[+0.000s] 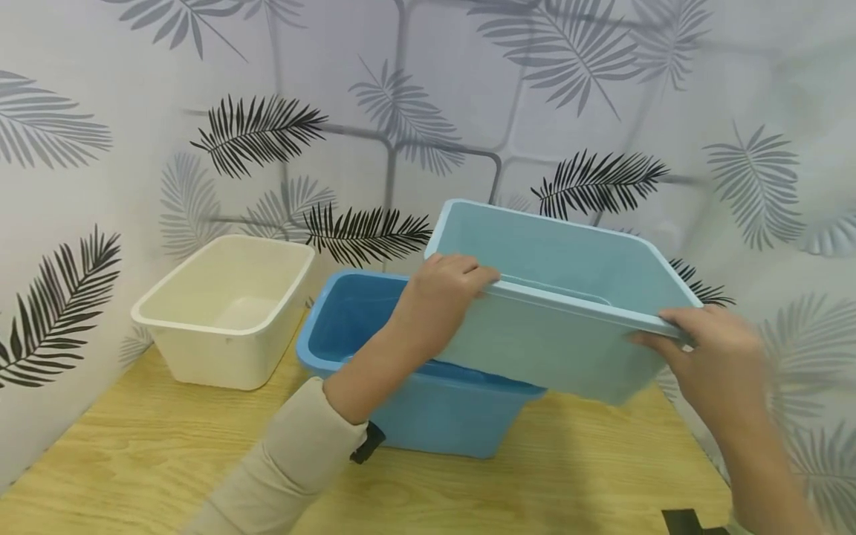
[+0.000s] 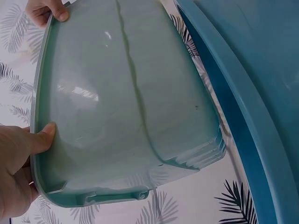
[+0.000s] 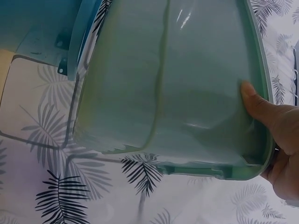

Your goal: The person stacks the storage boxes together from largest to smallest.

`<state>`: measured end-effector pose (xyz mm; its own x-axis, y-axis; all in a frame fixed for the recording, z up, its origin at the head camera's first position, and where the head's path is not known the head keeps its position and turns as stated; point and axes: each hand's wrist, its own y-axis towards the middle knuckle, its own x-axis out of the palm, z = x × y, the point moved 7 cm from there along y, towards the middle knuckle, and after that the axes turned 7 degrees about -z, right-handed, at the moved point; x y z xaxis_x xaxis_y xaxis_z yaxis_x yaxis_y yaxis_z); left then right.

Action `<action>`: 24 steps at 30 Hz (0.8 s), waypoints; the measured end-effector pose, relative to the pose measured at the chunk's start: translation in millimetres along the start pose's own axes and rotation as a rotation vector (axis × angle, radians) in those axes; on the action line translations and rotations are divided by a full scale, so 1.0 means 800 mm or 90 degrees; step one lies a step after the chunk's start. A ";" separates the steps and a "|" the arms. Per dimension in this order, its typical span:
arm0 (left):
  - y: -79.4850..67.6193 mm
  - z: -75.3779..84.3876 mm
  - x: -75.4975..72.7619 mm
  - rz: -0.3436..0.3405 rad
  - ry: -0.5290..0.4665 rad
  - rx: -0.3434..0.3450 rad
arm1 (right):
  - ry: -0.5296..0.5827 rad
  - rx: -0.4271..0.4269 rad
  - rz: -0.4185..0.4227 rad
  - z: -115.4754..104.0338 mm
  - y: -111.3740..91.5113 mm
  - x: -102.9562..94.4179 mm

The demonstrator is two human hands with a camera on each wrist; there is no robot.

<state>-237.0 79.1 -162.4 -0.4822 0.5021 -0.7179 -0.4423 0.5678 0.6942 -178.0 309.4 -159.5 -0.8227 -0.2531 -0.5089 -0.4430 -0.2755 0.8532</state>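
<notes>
A pale blue-green plastic bin (image 1: 535, 327) is held tilted in the air by both hands. My left hand (image 1: 443, 297) grips its near rim toward the left end. At the right corner of the same rim, my right hand (image 1: 718, 357) pinches the edge, thumb on the outer wall in the right wrist view. A darker blue bin (image 1: 435, 416) stands on the table, lower and to the left, its opening partly hidden behind the pale bin and my left arm. In the left wrist view the pale bin's outer wall (image 2: 103, 93) shows beside the blue bin's rim (image 2: 233, 84).
A cream-white bin (image 1: 214, 349) stands on the left of the wooden table (image 1: 167, 446). Behind the table hangs a pale cloth backdrop (image 1: 455, 74) printed with grey and black leaves.
</notes>
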 end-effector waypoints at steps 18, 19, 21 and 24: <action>-0.030 -0.053 -0.035 0.047 0.034 -0.033 | 0.086 -0.013 0.024 -0.045 0.031 0.041; -0.032 -0.055 -0.037 0.054 0.037 -0.032 | 0.086 -0.014 0.026 -0.048 0.032 0.043; -0.036 -0.059 -0.040 0.069 0.041 -0.030 | 0.091 -0.014 0.025 -0.052 0.034 0.048; -0.043 -0.064 -0.044 0.084 0.045 -0.031 | 0.094 -0.009 0.019 -0.058 0.036 0.055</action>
<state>-243.8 8.3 -158.6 -0.5904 0.5218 -0.6157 -0.4072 0.4661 0.7855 -210.7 247.4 -162.8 -0.7738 -0.3947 -0.4954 -0.4133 -0.2781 0.8671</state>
